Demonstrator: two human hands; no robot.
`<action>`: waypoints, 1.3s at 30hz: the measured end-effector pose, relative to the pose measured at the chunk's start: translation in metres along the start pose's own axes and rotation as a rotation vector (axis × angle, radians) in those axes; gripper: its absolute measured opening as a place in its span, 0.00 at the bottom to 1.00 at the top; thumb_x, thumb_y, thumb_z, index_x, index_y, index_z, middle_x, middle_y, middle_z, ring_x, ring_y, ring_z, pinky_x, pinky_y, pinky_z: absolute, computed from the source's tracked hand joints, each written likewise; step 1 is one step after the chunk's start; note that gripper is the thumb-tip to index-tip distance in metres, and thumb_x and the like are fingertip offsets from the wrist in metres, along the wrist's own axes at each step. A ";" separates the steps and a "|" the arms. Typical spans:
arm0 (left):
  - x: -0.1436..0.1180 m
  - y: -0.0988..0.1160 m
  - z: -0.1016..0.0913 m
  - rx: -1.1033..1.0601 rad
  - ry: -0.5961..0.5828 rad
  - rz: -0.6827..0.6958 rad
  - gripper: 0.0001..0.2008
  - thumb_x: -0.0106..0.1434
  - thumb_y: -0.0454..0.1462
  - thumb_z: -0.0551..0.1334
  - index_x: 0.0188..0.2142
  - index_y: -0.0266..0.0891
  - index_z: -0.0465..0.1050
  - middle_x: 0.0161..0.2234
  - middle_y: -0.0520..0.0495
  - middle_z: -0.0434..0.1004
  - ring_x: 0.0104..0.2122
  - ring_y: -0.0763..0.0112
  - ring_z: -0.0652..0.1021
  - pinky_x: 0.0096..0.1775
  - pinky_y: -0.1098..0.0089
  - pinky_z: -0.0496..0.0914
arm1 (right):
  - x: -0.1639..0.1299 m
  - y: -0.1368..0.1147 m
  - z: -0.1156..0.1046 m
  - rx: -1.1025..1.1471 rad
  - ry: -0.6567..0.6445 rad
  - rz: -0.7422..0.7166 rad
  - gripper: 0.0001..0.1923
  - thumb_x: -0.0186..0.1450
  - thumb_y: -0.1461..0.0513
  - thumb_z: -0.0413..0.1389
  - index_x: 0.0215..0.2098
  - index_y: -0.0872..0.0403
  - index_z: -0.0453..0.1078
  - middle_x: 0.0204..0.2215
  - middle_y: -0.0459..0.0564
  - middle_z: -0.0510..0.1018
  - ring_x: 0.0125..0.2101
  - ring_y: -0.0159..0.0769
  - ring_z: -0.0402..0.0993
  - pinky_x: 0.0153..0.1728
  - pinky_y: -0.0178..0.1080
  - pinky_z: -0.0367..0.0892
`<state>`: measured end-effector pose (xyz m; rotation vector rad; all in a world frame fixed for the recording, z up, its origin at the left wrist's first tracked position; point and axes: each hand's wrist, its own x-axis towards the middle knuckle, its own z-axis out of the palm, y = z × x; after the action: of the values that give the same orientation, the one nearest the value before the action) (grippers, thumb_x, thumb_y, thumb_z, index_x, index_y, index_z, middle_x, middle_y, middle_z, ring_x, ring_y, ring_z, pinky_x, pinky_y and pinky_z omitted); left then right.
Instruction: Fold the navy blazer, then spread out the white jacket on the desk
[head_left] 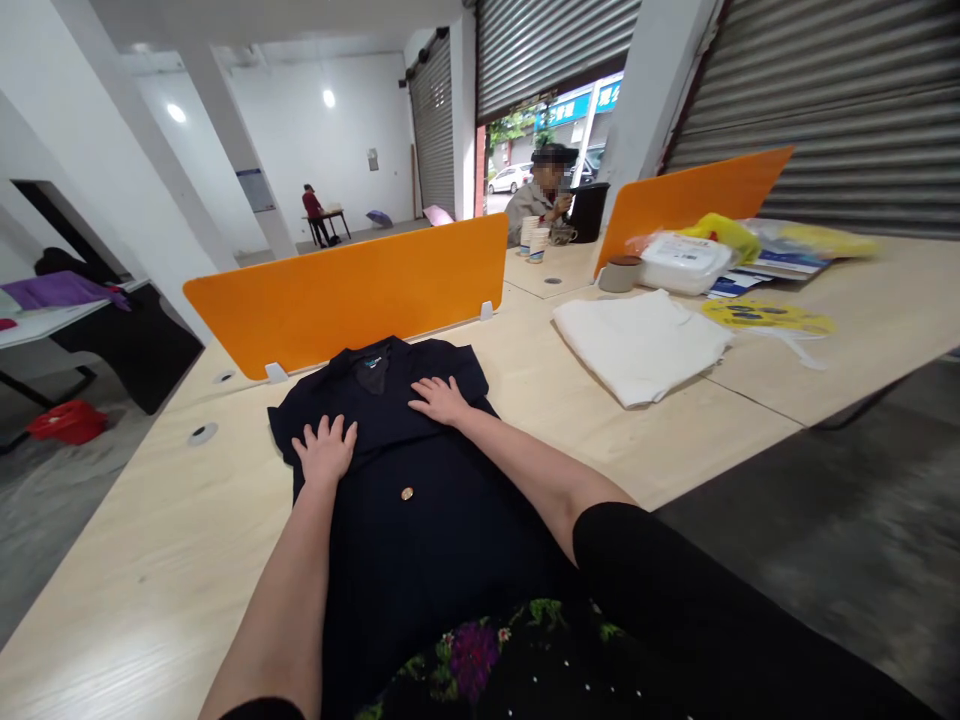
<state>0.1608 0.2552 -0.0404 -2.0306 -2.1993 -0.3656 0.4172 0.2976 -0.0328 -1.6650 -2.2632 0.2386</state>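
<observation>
A dark navy short-sleeved garment (420, 460) with a collar and one gold button lies spread on the light wooden table (225, 540), its collar toward the orange divider. My left hand (325, 448) rests flat on its left chest side, fingers apart. On the other side of the chest my right hand (441, 400) also lies flat, fingers spread and pointing left. Neither hand grips the cloth. The lower end of the garment is hidden by my body.
Orange dividers (360, 290) stand along the table's back. To the right are a folded white cloth (641, 345), a roll of tape (619, 274), a white plastic-wrapped pack (682, 262) and a yellow item (765, 316). Paper cups (537, 245) stand near a seated person (536, 195).
</observation>
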 end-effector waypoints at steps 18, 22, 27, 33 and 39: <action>-0.089 0.013 -0.035 -0.051 -0.121 0.362 0.30 0.68 0.49 0.48 0.65 0.39 0.52 0.68 0.40 0.44 0.66 0.48 0.48 0.60 0.42 0.51 | -0.046 0.017 0.010 -0.087 -0.002 -0.158 0.30 0.70 0.47 0.42 0.67 0.47 0.53 0.66 0.50 0.53 0.66 0.50 0.41 0.62 0.63 0.34; -0.179 0.043 -0.056 -0.057 -0.264 0.757 0.30 0.66 0.52 0.51 0.64 0.48 0.55 0.68 0.43 0.47 0.66 0.49 0.49 0.60 0.42 0.53 | -0.045 0.016 0.010 -0.113 0.000 -0.165 0.30 0.70 0.47 0.41 0.67 0.48 0.52 0.66 0.51 0.53 0.66 0.50 0.42 0.61 0.64 0.36; -0.233 0.039 -0.071 -0.076 -0.325 0.920 0.27 0.68 0.48 0.49 0.64 0.46 0.54 0.67 0.46 0.51 0.66 0.55 0.51 0.62 0.47 0.55 | -0.059 0.001 -0.002 -0.149 0.033 -0.111 0.28 0.69 0.52 0.47 0.65 0.50 0.56 0.65 0.55 0.55 0.65 0.55 0.44 0.59 0.69 0.38; -0.260 -0.058 -0.079 -0.130 -0.083 0.851 0.25 0.69 0.38 0.51 0.65 0.49 0.50 0.62 0.48 0.62 0.62 0.65 0.61 0.60 0.56 0.62 | -0.143 0.031 -0.040 0.125 0.283 -0.237 0.18 0.66 0.58 0.51 0.53 0.52 0.70 0.58 0.55 0.67 0.58 0.43 0.62 0.58 0.49 0.59; -0.292 -0.134 -0.078 -0.022 0.094 0.651 0.35 0.64 0.36 0.54 0.68 0.45 0.41 0.63 0.40 0.60 0.64 0.55 0.58 0.61 0.51 0.57 | -0.265 0.100 -0.061 0.204 0.649 0.155 0.12 0.63 0.55 0.52 0.37 0.52 0.74 0.36 0.53 0.78 0.38 0.43 0.74 0.40 0.44 0.70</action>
<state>0.0484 -0.0553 -0.0519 -2.5169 -1.3686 -0.3884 0.5997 0.0729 -0.0497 -1.5260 -1.5814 -0.0384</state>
